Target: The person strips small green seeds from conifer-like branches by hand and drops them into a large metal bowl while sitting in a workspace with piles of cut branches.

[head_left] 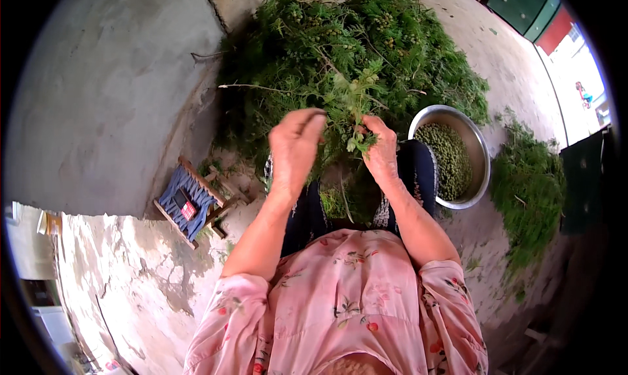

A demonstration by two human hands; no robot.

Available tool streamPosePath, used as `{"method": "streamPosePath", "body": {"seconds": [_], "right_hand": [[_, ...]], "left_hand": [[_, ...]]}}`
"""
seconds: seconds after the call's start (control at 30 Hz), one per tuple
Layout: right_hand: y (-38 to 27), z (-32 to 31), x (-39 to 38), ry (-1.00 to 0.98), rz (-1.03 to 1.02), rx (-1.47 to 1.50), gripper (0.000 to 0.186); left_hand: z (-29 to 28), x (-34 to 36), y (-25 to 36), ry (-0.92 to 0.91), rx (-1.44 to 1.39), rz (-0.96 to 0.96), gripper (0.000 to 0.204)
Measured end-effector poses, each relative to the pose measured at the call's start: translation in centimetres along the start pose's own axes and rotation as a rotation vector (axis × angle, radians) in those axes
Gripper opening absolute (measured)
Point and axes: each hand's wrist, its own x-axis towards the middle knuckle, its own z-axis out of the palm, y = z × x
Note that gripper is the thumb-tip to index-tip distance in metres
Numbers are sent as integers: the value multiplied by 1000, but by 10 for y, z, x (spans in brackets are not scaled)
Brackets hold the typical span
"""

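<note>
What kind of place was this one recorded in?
Probably a household yard or open entryway: a bare grey wall, a worn, rough floor and a large heap of green branches on it.

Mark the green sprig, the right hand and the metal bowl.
Green sprig [357, 102], head view: leafy part.
Right hand [382, 151], head view: middle of the hand.
Metal bowl [479, 154], head view: bare inner wall.
</note>
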Motion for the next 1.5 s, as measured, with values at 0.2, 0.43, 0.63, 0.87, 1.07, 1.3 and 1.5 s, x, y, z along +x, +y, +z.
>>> {"method": "streamPosePath", "body": {"seconds": [0.2, 0.43, 0.63, 0.87, 1.07, 1.3, 1.5], "right_hand": [[2, -5, -31, -73, -105, -169, 14], [13, -19, -42, -162, 51, 124, 19], [7, -46, -17, 118, 255, -63, 21], [-4, -38, -12, -141, 164, -49, 17], [5, -23, -14, 41, 552, 539, 18], [9, -42, -9, -103, 410, 727, 12], [9, -13, -14, -135, 131, -46, 22]], "left_hand": [[30, -8, -21, -224, -454, -389, 23], [40, -19, -38, -279, -523, -455, 10], [41, -24, -46, -198, -540, -450, 7], [36, -21, -55, -303, -432, -399, 3], [41, -19, -64, -185, -518, -401, 3], [35, -18, -69, -191, -314, -347, 17], [35, -20, -77, -176, -140, -200, 15]]}}
